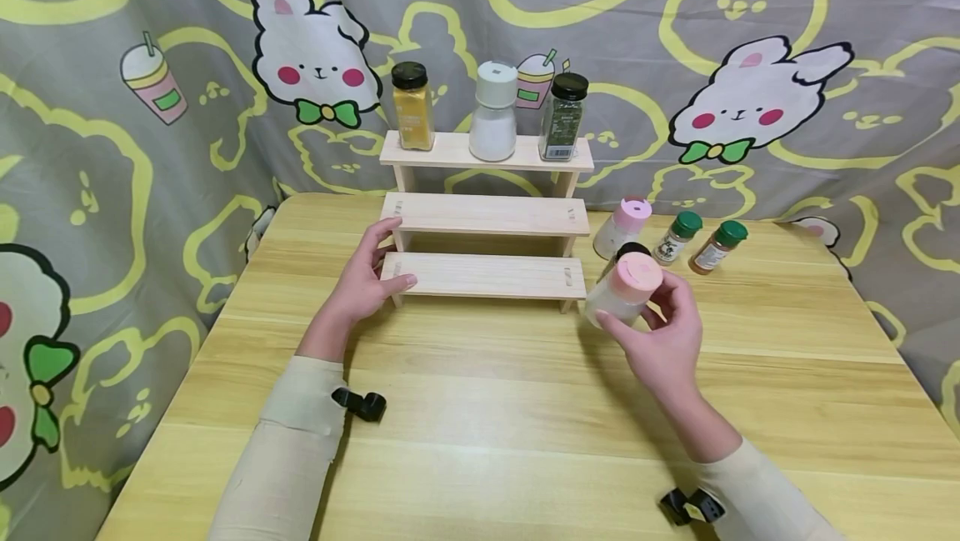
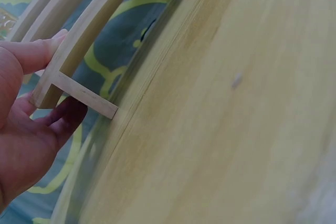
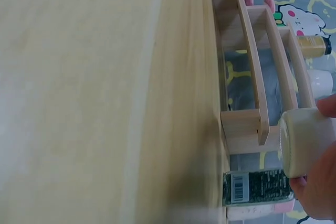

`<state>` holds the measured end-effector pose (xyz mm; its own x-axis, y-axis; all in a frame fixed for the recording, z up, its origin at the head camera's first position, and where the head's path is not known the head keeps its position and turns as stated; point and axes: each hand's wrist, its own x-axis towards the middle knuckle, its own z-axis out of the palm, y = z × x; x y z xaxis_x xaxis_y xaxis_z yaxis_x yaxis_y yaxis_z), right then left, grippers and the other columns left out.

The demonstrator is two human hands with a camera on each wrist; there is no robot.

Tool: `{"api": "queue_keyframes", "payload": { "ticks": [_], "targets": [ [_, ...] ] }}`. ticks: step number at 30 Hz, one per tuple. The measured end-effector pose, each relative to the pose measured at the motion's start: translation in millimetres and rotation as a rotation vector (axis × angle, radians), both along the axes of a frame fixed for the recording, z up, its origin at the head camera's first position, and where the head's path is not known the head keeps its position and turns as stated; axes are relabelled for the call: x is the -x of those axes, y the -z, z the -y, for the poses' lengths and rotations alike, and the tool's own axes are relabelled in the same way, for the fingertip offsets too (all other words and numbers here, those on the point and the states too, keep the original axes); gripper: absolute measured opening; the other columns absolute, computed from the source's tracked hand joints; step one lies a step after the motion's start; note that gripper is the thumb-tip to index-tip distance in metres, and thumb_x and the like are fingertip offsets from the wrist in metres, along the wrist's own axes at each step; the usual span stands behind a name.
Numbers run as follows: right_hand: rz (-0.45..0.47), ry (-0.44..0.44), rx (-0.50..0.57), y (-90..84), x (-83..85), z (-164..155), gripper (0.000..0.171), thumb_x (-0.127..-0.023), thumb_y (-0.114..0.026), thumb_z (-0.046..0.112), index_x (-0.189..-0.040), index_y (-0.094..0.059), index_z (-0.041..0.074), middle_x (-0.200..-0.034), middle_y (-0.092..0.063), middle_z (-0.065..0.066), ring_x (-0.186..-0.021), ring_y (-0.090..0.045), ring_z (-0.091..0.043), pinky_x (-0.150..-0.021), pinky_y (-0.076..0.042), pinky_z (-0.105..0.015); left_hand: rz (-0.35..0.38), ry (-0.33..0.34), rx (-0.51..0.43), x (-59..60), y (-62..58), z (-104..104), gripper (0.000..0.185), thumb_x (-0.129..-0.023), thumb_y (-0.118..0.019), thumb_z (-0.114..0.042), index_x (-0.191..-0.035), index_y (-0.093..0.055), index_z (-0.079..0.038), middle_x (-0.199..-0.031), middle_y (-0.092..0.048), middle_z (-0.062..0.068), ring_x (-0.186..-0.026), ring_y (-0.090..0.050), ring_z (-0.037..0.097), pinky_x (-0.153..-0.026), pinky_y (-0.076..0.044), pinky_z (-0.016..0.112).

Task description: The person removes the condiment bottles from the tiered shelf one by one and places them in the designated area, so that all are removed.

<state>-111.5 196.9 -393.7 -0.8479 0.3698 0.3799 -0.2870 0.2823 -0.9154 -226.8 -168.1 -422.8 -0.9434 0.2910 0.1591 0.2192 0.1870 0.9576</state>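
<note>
A three-tier pale wooden rack [image 1: 483,274] stands on the table. My left hand [image 1: 363,274] grips its left end, thumb on top of the lowest shelf and fingers lower at the side, as the left wrist view shows around the shelf end [image 2: 50,90]. In my right hand [image 1: 667,341] I hold a seasoning jar with a pink lid [image 1: 636,274], tilted slightly and raised beside the rack's right end. Its whitish base [image 3: 302,142] shows in the right wrist view. Behind it, a black-lidded bottle with a barcode label [image 3: 257,187] is partly hidden.
On the top shelf stand a yellow spice bottle [image 1: 413,112], a white-lidded jar [image 1: 493,120] and a green herb bottle [image 1: 562,120]. Right of the rack are another pink-lidded jar [image 1: 621,228] and two green-capped bottles [image 1: 677,239]. A patterned curtain [image 1: 630,41] hangs behind the table.
</note>
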Motion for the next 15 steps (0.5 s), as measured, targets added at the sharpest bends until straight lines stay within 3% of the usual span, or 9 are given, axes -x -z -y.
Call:
{"api": "queue_keyframes", "payload": {
  "ticks": [3,7,10,15],
  "targets": [
    [0.008,0.011,0.002,-0.3,-1.6,-1.7,0.066,-0.065,-0.082,-0.021,-0.123,-0.051,-0.011,-0.116,-0.058,-0.005,-0.103,-0.057,-0.019,-0.088,-0.051,-0.023,0.000,0.000,-0.004,0.2,0.8,0.5,0.084,-0.084,-0.069,0.017,-0.153,-0.030,-0.008,-0.157,-0.023,0.020,-0.133,-0.035,0.051,-0.103,-0.038,0.057],
    [0.020,0.021,0.006,3.3,-1.5,-5.9,0.066,-0.065,-0.082,-0.021,-0.123,-0.052,-0.010,-0.117,-0.058,-0.005,-0.104,-0.057,-0.019,-0.089,-0.051,-0.022,-0.007,-0.003,-0.019,7.1,13.5,3.3,0.086,-0.083,-0.070,0.018,-0.154,-0.030,-0.010,-0.157,-0.023,0.019,-0.134,-0.034,0.051,-0.103,-0.037,0.058],
    [0.032,0.038,0.010,13.5,2.1,-13.9,0.069,-0.065,-0.083,-0.020,-0.125,-0.052,-0.007,-0.118,-0.057,-0.005,-0.106,-0.057,-0.019,-0.089,-0.051,-0.022,-0.012,-0.010,-0.018,12.3,22.8,4.9,0.088,-0.083,-0.071,0.017,-0.155,-0.030,-0.014,-0.158,-0.023,0.016,-0.135,-0.034,0.048,-0.104,-0.037,0.058],
    [0.032,0.065,0.033,32.8,9.2,-29.2,0.074,-0.062,-0.085,-0.020,-0.127,-0.055,-0.001,-0.119,-0.058,-0.004,-0.106,-0.056,-0.020,-0.087,-0.051,-0.020,-0.021,-0.017,-0.006,13.5,25.7,5.6,0.089,-0.084,-0.073,0.013,-0.154,-0.032,-0.021,-0.158,-0.025,0.012,-0.134,-0.038,0.041,-0.103,-0.038,0.055]
  ]
}}
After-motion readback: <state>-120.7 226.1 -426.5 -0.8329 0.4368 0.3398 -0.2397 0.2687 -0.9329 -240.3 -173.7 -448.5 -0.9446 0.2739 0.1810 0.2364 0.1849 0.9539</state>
